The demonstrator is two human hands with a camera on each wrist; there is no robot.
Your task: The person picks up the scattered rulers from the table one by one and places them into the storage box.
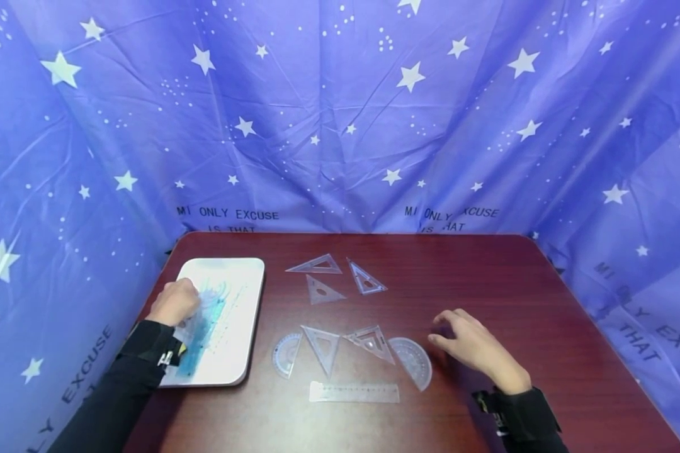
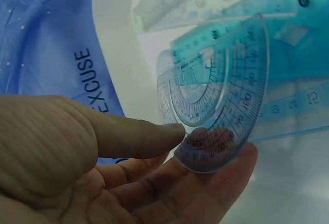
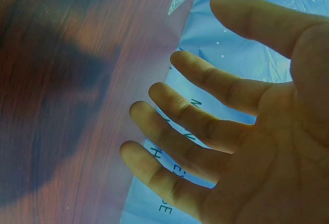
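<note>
My left hand (image 1: 175,302) is over the left side of a white tray (image 1: 240,362). Between thumb and fingers it pinches the edge of a clear protractor (image 2: 248,88), as the left wrist view shows. Beneath and beside that protractor lie teal-blue transparent rulers (image 2: 308,39) and a clear ruler (image 2: 180,0). My right hand (image 1: 478,346) hovers on the right side of the table with spread, loosely bent fingers and holds nothing. The thing nearest to it is a clear protractor (image 1: 412,363) on the table.
The dark red table (image 1: 464,270) also bears a clear ruler (image 1: 354,393), another protractor (image 1: 286,355), and set squares (image 1: 324,347) in the middle. Three more set squares (image 1: 367,279) lie farther back. A blue star-patterned curtain (image 1: 340,126) encloses the table's back and sides.
</note>
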